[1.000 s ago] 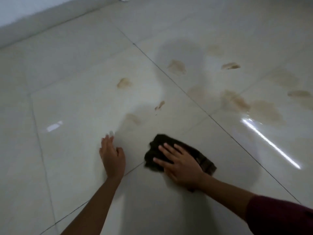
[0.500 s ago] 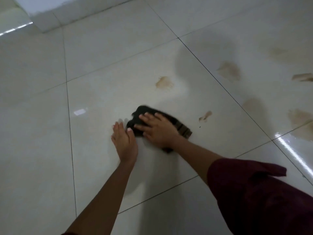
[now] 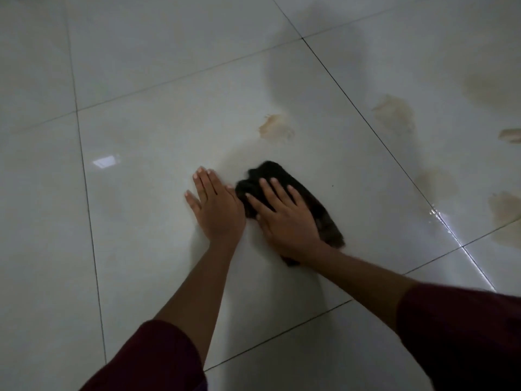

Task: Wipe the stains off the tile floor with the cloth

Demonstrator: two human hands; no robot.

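Stains of pale brown are scattered over a glossy, light tile floor (image 3: 158, 142), seen from above by a head-worn camera. Nearest the viewer, two dark maroon sleeves (image 3: 158, 359) are seen at the bottom edge, with bare forearms reaching forward. The left hand (image 3: 218, 206) is laid flat on the bare tile, fingers extended and held close together, palm down, apparently as a support; nothing is gripped by it. Just to its right, almost touching it, the right hand (image 3: 284, 218) is pressed palm-down on a dark, crumpled cloth (image 3: 324, 213), fingers slightly spread over the fabric. The cloth is pinned between palm and floor, and its ends stick out beyond the fingertips and behind the wrist.

The tile around the cloth looks mostly clean, with only a faint smeared sheen, so this patch is judged to be largely wiped. Beyond the cloth, on the same tile, a light brown smudge (image 3: 276, 129) is left untouched. Further right, across a dark grout line (image 3: 366, 122), several more stains (image 3: 394, 114) are visible, some faint and blurred, running to the right edge of the frame. The task is judged to be at an early to middle stage, with most stains not yet removed.
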